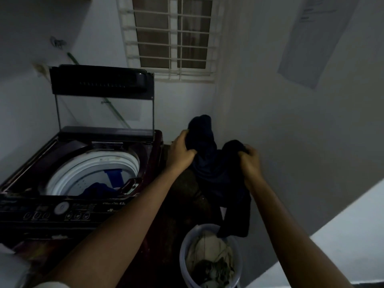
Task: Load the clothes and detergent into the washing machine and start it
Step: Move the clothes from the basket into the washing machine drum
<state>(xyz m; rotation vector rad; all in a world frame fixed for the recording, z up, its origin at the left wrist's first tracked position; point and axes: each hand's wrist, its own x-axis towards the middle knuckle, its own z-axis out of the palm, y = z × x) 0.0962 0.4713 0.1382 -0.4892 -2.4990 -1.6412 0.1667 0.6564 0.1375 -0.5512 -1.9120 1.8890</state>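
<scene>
The drum mouth [83, 173] to my left lies open, its lid [99, 84] standing upright behind; the wall [291, 142] crowds my right, the laundry bucket [182, 256] sits below.

place: pretty sure a home laundry corner | top-load washing machine [68, 175] on the left, lid [101, 84] flipped up | pale bucket [182, 252] of clothes [209, 258] just right of it | barred window [172, 36] on the far wall | plain white walls [270, 121], paper sheet [311, 38] hanging up right

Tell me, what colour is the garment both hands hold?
The garment is dark navy; head view.
</scene>
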